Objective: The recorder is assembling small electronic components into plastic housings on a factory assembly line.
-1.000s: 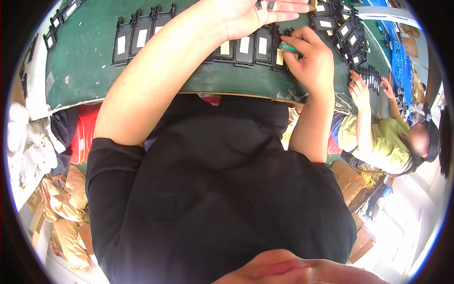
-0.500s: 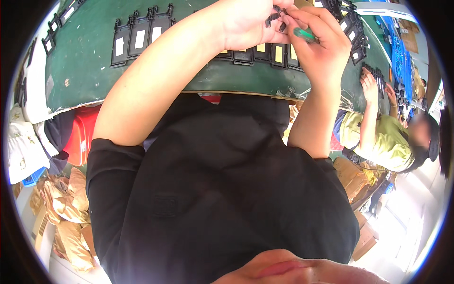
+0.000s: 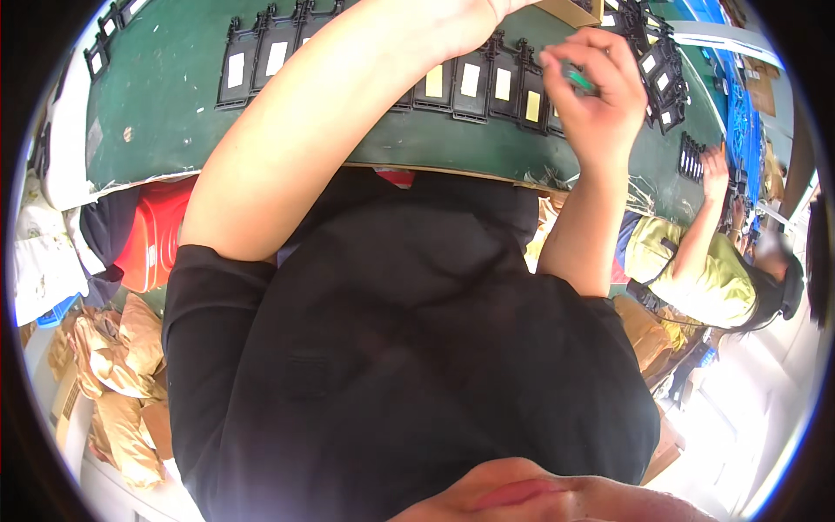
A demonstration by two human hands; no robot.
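Note:
My right hand (image 3: 600,109) is curled over the table, gripping a tool with a translucent green handle (image 3: 578,81); the tool's working end cannot be made out. At the top edge, my left hand (image 3: 474,22) stretches toward an open cardboard box (image 3: 574,10), its fingers cut off by the picture's edge. Below both hands runs a row of flat black plastic frames (image 3: 470,85) with white and yellowish labels. Part of this row is hidden behind my left forearm, and more black frames (image 3: 235,74) show to its left.
A pile of black frames (image 3: 657,78) lies right of my right hand on the green table (image 3: 165,113). Farther right, a co-worker in a yellow-green top (image 3: 718,278) reaches to small black parts (image 3: 691,158). A red chair-like object (image 3: 156,235) stands below the table's left side.
My left hand has moved up and away with the small black pieces, out of view. My right hand has parted from it, still holding the green-handled tool. The view has shifted slightly.

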